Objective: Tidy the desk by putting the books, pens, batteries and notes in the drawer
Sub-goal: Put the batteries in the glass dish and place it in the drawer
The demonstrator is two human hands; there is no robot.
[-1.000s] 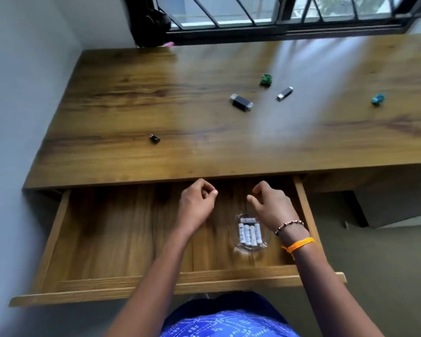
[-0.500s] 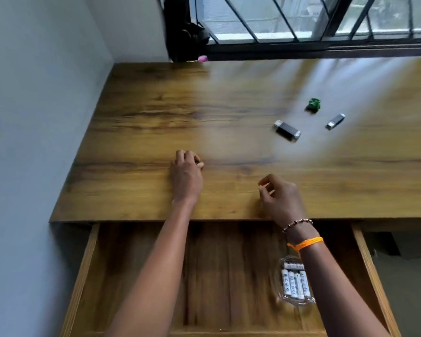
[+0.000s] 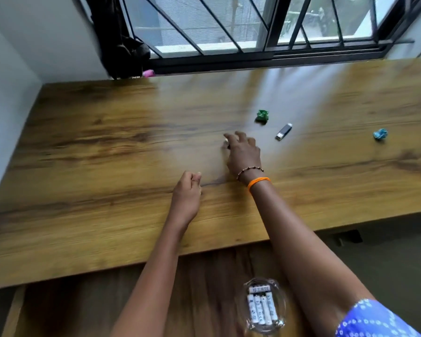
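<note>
Batteries lie in a glass dish inside the open drawer. Above, the right hand reaches across the table, fingers spread; the left hand rests curled, its contents hidden.

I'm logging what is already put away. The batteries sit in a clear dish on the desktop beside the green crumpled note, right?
Not quite. The head view shows the batteries in the clear dish down inside the open drawer, not on the desktop. The green crumpled note lies on the desktop, far from them.
</note>
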